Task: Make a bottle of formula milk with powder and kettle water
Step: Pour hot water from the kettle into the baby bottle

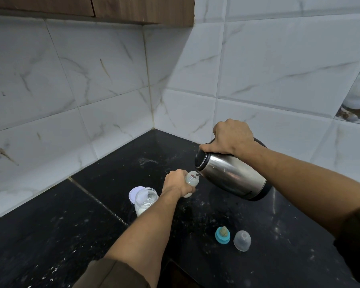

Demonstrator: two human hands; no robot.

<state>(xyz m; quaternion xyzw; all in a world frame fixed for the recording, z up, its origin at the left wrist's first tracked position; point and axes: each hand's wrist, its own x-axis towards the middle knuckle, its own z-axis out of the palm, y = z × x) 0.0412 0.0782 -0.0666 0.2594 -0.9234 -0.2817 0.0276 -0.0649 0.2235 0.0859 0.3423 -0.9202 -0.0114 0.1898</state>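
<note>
Left hand (pixel 176 182) hides most of bottle (pixel 191 179), perhaps tilted.

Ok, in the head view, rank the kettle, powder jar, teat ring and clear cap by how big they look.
1. Kettle, by far the largest.
2. Powder jar, partly hidden by the left forearm.
3. Clear cap and teal teat ring look about alike; they lie nearer the camera, so I won't rank them.
</note>
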